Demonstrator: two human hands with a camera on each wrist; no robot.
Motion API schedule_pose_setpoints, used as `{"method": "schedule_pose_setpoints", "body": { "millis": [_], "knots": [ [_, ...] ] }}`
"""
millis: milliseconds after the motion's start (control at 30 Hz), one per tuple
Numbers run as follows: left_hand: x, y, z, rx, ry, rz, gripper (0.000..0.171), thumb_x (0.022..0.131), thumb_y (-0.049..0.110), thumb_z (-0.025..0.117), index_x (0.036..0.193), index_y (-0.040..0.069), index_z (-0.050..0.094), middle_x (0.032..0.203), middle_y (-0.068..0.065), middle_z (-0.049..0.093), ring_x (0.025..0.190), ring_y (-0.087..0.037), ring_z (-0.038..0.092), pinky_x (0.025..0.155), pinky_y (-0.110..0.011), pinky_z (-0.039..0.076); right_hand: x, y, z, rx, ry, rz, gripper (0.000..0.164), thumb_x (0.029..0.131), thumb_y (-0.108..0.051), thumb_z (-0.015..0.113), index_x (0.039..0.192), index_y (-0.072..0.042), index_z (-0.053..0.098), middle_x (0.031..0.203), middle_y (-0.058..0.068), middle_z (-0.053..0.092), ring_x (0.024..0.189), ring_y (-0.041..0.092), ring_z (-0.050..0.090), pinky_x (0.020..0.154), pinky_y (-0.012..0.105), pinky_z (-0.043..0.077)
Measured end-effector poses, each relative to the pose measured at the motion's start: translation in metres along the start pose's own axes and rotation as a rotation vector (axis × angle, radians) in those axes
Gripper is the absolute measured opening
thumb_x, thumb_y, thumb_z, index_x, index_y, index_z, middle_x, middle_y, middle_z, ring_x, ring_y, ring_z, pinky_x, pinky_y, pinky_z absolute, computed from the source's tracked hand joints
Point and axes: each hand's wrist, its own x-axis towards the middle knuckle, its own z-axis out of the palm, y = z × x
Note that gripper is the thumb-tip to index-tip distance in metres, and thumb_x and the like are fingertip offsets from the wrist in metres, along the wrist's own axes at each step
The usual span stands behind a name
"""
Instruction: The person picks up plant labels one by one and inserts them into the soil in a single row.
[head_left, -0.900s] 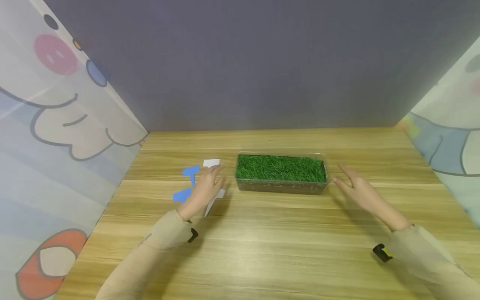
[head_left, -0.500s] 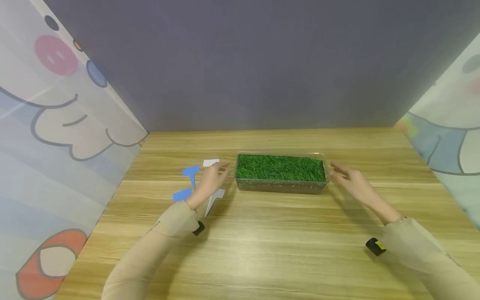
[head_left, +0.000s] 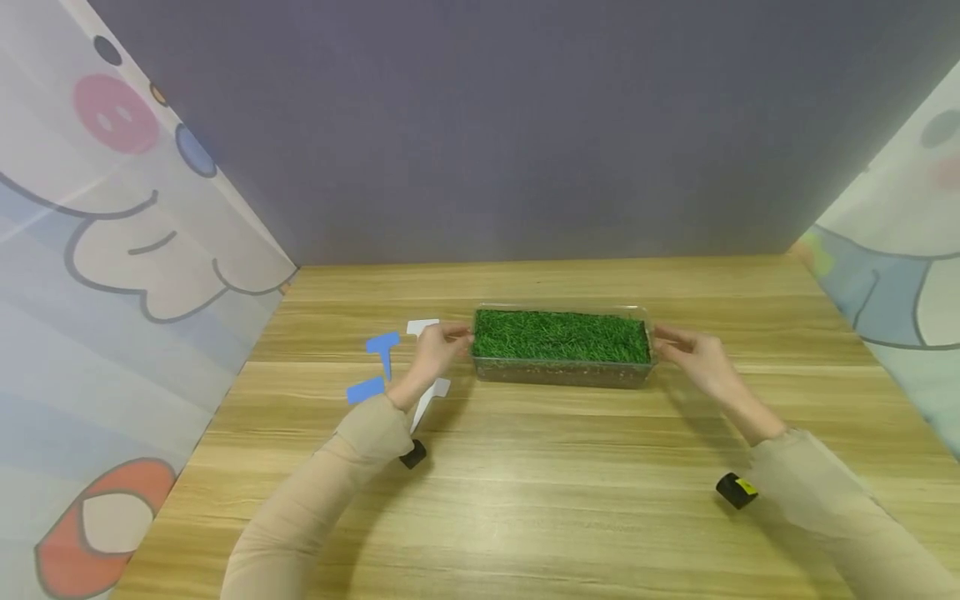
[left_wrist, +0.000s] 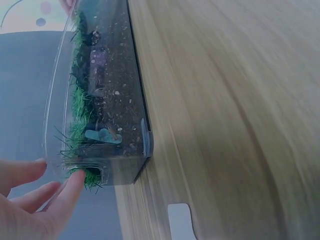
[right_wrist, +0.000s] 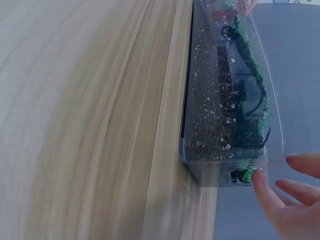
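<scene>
Probably the clear plastic grass planter (head_left: 562, 374), at the table's (head_left: 562, 500) twelve o'clock, is heavy with soil (right_wrist: 212, 110) and a bit bendy. Best hold its end slots (right_wrist: 242, 175) at nine and three, where the left hand (head_left: 437, 350) and right hand (head_left: 703, 360) reach, fingers loosely spread.

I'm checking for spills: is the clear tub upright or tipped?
Upright: the clear tub sits base-down on the table, its green grass facing up.
</scene>
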Motion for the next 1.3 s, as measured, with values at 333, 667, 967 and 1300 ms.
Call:
{"method": "schedule_pose_setpoints", "body": {
  "millis": [333, 667, 967, 1300],
  "knots": [
    [0.0024, 0.0011, -0.0016, -0.14, -0.026, -0.119, 0.032, 0.087, 0.002, 0.052, 0.118, -0.007, 0.051, 0.112, -0.023, 0.056, 0.088, -0.03, 0.062, 0.08, -0.036, 0.05, 0.0002, -0.0016, 0.001, 0.048, -0.026, 0.056, 0.051, 0.092, -0.019, 0.045, 0.132, 0.009, 0.029, 0.131, 0.028, 0.035, 0.107, 0.045, 0.046, 0.094, 0.057, 0.03],
    [0.0036, 0.004, -0.0032, -0.155, -0.057, -0.168, 0.033, 0.087, 0.002, 0.052, 0.119, -0.004, 0.051, 0.116, -0.021, 0.053, 0.092, -0.034, 0.058, 0.083, -0.038, 0.048, 0.001, -0.0012, -0.0005, 0.106, -0.039, 0.126, 0.053, 0.091, -0.021, 0.048, 0.134, 0.004, 0.029, 0.133, 0.025, 0.033, 0.109, 0.044, 0.045, 0.094, 0.062, 0.025],
    [0.0047, 0.0042, -0.0031, -0.175, -0.072, -0.155, 0.034, 0.086, -0.002, 0.05, 0.12, -0.008, 0.049, 0.12, -0.023, 0.049, 0.093, -0.034, 0.057, 0.084, -0.04, 0.047, 0.0033, 0.0007, -0.0013, 0.138, -0.052, 0.162, 0.054, 0.091, -0.021, 0.048, 0.135, 0.002, 0.028, 0.132, 0.025, 0.035, 0.11, 0.042, 0.044, 0.096, 0.062, 0.022],
    [0.0066, 0.0052, -0.004, -0.173, -0.075, -0.177, 0.033, 0.083, -0.007, 0.051, 0.115, -0.011, 0.05, 0.11, -0.025, 0.055, 0.082, -0.025, 0.06, 0.075, -0.031, 0.052, 0.0, 0.0016, 0.0033, 0.231, -0.029, 0.173, 0.054, 0.091, -0.022, 0.049, 0.135, 0.001, 0.028, 0.136, 0.023, 0.03, 0.121, 0.043, 0.032, 0.097, 0.061, 0.02]
  ]
}}
